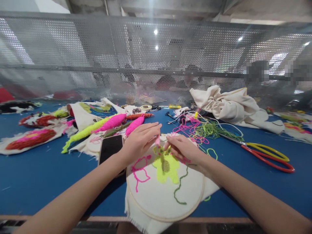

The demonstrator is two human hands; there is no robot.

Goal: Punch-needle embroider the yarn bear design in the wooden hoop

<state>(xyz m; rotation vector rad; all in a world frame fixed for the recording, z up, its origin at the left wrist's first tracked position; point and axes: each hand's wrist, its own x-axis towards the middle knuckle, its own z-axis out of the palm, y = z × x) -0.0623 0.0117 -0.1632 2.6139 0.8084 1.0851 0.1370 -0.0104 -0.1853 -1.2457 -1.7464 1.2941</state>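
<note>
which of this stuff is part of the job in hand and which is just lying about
In use:
pink tool, in the left hand
hooped white cloth, under the right hand
yellow stitched shape

Seemingly just lying about:
phone
scissors
pink yarn bundles
crumpled pale cloth
</note>
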